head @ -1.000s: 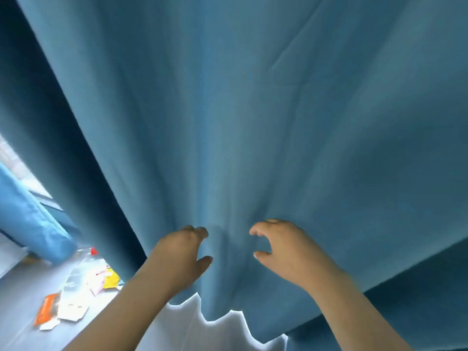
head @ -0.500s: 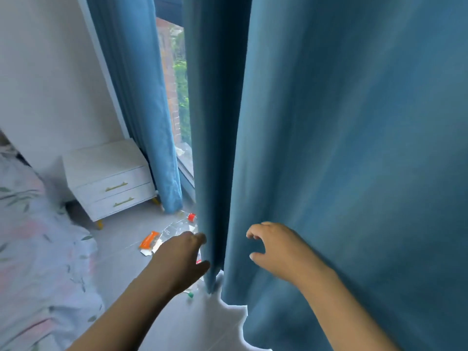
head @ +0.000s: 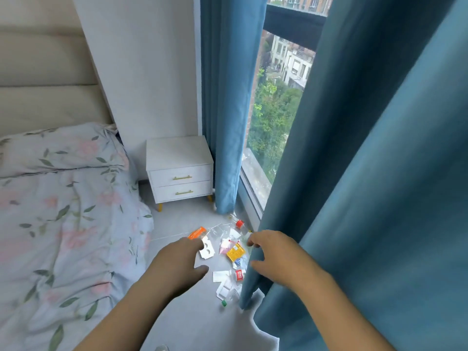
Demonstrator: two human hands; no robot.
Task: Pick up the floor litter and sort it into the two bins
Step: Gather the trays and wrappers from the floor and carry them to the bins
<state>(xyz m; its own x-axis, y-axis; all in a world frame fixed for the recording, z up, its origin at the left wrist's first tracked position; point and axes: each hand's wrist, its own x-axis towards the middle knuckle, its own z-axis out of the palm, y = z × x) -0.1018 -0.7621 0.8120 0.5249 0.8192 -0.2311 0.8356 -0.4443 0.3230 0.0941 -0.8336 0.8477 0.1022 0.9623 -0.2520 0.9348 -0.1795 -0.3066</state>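
Note:
Litter lies on the grey floor by the window: an orange wrapper (head: 196, 233), a white card with two holes (head: 206, 251), a yellow packet (head: 235, 252), a red-labelled packet (head: 238, 274), white paper pieces (head: 220, 276), a green cap (head: 224, 303) and a clear bottle with a red cap (head: 239, 223). My left hand (head: 182, 264) hovers above the floor left of the pile, fingers loosely bent, holding nothing. My right hand (head: 273, 257) is at the edge of the blue curtain (head: 367, 198), fingers curved and empty. No bin is in view.
A bed with a floral duvet (head: 63, 224) fills the left. A white two-drawer nightstand (head: 179, 171) stands against the wall. A second blue curtain (head: 225, 122) hangs beside the window (head: 273, 110). The big curtain covers the right side and part of the litter.
The curtain that filled the view has swung off to the right, uncovering the floor, litter, bed and nightstand. Both hands stay stretched forward, now over the litter.

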